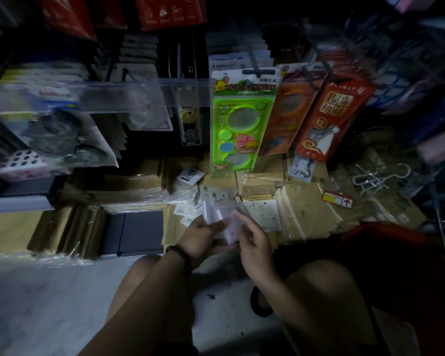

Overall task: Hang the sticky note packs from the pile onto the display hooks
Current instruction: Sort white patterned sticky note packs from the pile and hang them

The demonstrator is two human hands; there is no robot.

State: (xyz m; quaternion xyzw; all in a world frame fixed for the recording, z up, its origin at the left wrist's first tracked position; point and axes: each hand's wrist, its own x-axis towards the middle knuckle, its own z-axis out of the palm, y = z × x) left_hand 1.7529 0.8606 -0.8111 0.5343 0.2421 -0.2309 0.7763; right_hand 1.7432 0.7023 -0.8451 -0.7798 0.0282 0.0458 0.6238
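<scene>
A dim shop aisle: pale floor [49, 291] below, stock hanging from hooks [254, 60] above, brown wrapped bundles [306, 209] stacked low between them.

The left grip [198, 237], a dark bracelet [180, 255] on its wrist, is clenched round the lower ends of a fan of clear packs [216, 209] holding white notes, held just above the bundles. The right grip [252, 240] lies against the fan's right edge, index finger stretched up along it. Blur hides whether it pinches a pack or only touches.

Just beyond the fan, a loose pile [188, 181] of similar packs lies on the bundles. A red-and-yellow label [337, 199] rests to the right, a black box [136, 232] to the left.

Higher up, a green stencil card [242, 119] hangs from a hook, with an orange card [285, 111] and a red card [329, 116] beside it. A clear rail [139, 93] runs left from the green card.
</scene>
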